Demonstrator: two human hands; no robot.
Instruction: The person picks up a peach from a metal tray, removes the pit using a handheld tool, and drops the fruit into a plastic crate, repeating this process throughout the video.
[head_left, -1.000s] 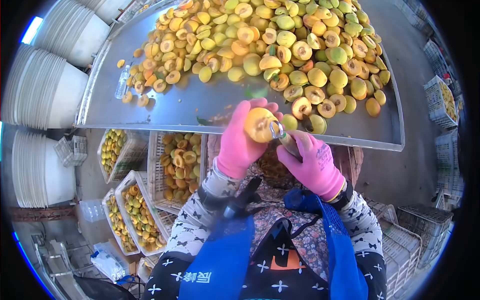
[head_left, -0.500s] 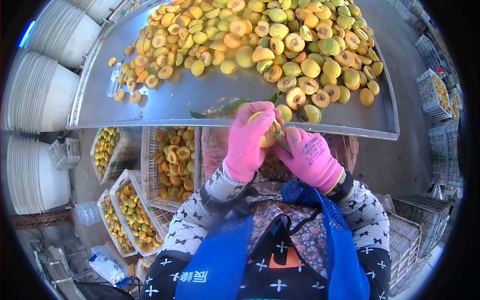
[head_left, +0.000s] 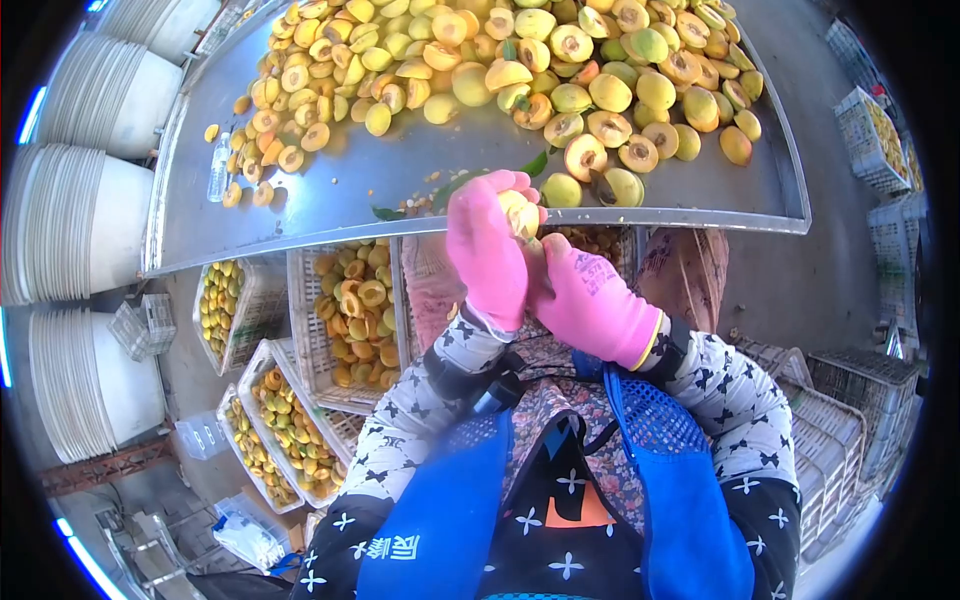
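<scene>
My left hand, in a pink glove, is closed around a yellow peach just in front of the steel table's near edge. Its fingers curl over the far side of the fruit, and a pale cut surface shows. Right below the peach, my right hand, also gloved in pink, has its fingers pressed together close to the left palm. A thin greyish thing shows at its fingertips, too small to name. Many yellow peaches, whole and halved, some with brown pits, lie heaped on the steel table.
Crates of cut peaches stand below the table to the left, with more crates beyond. Stacked white tubs line the left side. A plastic bottle lies on the table. Plastic crates stand at the right.
Both hands have moved slightly left, with the peach turned so its pale side shows. My right hand has come closer under the left. The whole view has shifted a little.
</scene>
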